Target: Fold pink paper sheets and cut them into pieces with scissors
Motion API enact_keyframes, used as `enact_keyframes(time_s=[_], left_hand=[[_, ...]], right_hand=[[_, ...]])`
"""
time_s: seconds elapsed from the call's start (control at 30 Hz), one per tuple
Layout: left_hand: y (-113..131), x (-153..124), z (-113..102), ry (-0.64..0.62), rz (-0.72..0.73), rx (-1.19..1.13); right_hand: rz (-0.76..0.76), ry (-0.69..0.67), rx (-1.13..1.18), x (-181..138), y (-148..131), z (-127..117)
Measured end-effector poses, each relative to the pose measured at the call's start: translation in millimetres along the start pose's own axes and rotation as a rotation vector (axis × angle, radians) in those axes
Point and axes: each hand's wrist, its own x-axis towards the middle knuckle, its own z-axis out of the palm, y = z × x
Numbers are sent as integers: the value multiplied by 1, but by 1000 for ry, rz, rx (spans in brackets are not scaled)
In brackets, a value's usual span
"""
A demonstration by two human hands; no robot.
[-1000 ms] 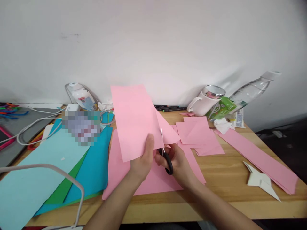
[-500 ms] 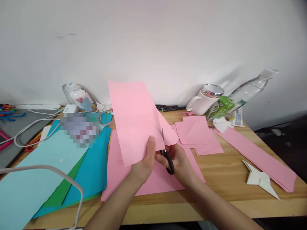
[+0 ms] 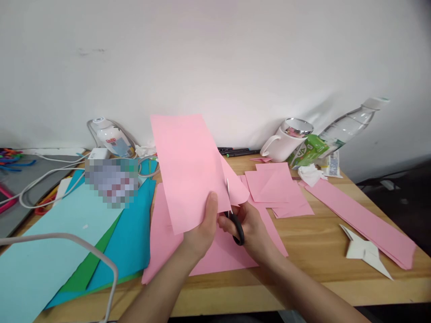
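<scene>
A sheet of pink paper point(image 3: 191, 166) is held up above the desk, its lower right edge gripped by my left hand point(image 3: 204, 229), thumb on the front face. My right hand point(image 3: 249, 229) is closed around the black handles of a pair of scissors point(image 3: 237, 228). The blades point upward into a cut in the sheet, and a part-cut strip point(image 3: 235, 184) curls off to the right of them. Under both hands lie larger pink sheets point(image 3: 235, 255). Most of my left fingers are hidden behind the paper.
Pink squares point(image 3: 272, 181), long pink strips point(image 3: 363, 224) and a folded white paper star point(image 3: 363, 251) lie to the right. Behind them stand a white mug point(image 3: 286, 143) and a leaning clear bottle point(image 3: 350, 125). Blue sheets point(image 3: 131, 233) and a pale cable point(image 3: 84, 242) are at left.
Almost nothing differs. The view has shifted very slightly; both hands, the scissors and the pink sheet keep the same arrangement.
</scene>
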Motion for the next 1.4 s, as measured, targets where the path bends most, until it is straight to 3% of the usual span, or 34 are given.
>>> enact_keyframes(time_s=[0.4,0.77,0.97,1.4], left_hand=[[0,1,-2,-73,-29,0],[1,0,-1,-19,-19,25],[-1,0,-2,-93,-34,0],[3,0,-1,-86,-42,-9]], right_hand=[[12,9,-54,-1,1,1],[21,24,-117,-1,0,0],[5,29,-118,-2,0,0],[-5,10,-205,-1,2,-1]])
